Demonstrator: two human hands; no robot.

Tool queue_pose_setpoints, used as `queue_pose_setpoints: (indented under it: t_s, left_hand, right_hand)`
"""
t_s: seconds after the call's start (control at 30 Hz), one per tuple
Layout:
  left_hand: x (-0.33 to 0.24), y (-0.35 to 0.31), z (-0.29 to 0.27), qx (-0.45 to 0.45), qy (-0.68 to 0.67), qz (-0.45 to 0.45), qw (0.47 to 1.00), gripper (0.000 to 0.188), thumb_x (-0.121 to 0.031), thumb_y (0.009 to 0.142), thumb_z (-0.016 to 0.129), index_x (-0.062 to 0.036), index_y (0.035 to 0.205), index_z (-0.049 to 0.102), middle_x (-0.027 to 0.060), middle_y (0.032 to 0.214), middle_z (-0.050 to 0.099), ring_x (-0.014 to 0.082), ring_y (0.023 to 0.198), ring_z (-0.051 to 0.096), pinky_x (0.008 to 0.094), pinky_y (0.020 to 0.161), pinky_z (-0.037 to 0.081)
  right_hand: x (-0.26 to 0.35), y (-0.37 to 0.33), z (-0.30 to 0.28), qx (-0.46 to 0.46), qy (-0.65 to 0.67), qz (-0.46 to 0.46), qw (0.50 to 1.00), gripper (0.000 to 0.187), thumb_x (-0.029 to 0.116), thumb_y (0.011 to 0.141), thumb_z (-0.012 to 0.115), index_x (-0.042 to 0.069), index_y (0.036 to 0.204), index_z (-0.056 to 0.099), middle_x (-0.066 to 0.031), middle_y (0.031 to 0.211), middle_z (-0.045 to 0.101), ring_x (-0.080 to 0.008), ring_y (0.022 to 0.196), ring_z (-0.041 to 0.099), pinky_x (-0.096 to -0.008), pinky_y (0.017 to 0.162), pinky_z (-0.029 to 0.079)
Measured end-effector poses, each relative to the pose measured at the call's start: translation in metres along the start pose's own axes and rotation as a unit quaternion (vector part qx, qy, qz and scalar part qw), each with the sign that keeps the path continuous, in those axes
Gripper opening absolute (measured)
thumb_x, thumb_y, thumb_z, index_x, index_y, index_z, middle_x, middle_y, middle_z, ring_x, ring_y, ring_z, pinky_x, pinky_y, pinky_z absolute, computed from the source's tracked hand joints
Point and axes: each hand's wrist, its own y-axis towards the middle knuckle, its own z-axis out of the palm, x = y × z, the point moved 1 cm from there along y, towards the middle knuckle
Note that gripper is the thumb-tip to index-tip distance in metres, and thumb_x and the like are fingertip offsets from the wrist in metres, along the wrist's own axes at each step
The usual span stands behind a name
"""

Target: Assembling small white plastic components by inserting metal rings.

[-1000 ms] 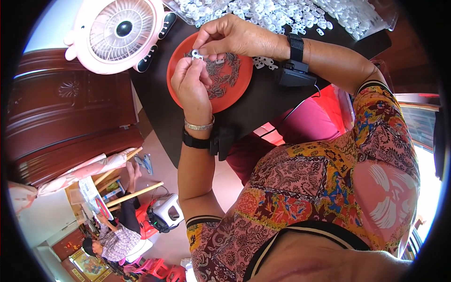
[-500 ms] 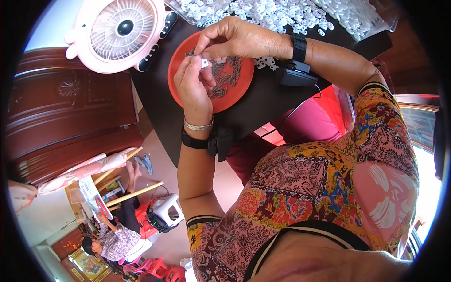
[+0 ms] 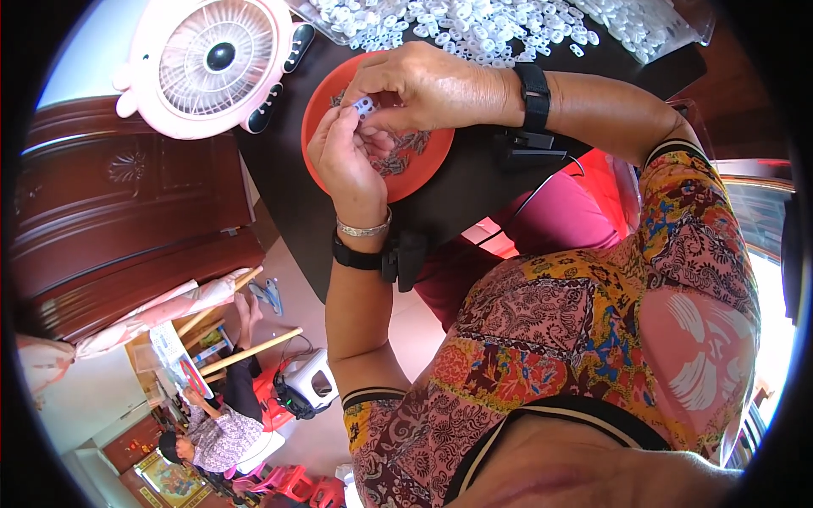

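Observation:
Over an orange-red dish (image 3: 440, 165), my two hands meet at a small white oval plastic piece (image 3: 363, 107) with dark holes in it. My left hand (image 3: 349, 161) pinches this piece between thumb and forefinger, its other fingers curled loosely above the dish. From the right, my right hand (image 3: 432, 89) closes its thumb and forefinger on the same piece. Small grey pins or screws (image 3: 391, 163) lie in the dish below the hands. Anything tiny between the right fingertips is too small to make out.
White plastic pieces (image 3: 474, 25) are heaped along the far side of the dark table (image 3: 474, 182), with a clear bag (image 3: 644, 34) of them at far right. A pink fan (image 3: 212, 63) stands at far left. Another person (image 3: 220, 436) sits across the room at lower left.
The white piece now shows its holed flat face. My right hand has shifted slightly down and turned round it; my left hand stays close to its earlier place.

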Motion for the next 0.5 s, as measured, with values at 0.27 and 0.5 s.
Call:
queue_pose_setpoints:
  t_s: [0.27,0.5]
  left_hand:
    - [-0.0040,-0.0028,0.0060,0.006,-0.033,0.021,0.999,0.020,-0.015,0.091,0.047,-0.0003,0.082,0.058,0.0051,0.060,0.056,0.0109,0.049,0.051,0.0214,0.048,0.037]
    - [-0.0047,-0.0046,0.0077,0.008,-0.020,0.086,0.996,0.019,-0.012,0.091,0.048,-0.0010,0.075,0.053,0.0018,0.055,0.046,0.0094,0.047,0.043,0.0221,0.048,0.033]
  right_hand:
    - [0.0015,-0.0008,-0.0016,-0.008,-0.004,-0.039,0.999,0.026,0.010,0.077,0.072,0.003,0.101,0.064,-0.0100,0.088,0.066,-0.0264,0.075,0.067,-0.0333,0.066,0.054]
    - [0.0064,0.0018,-0.0081,0.014,0.011,-0.055,0.998,0.028,0.011,0.078,0.071,0.005,0.103,0.063,-0.0112,0.089,0.067,-0.0295,0.080,0.066,-0.0351,0.069,0.053]
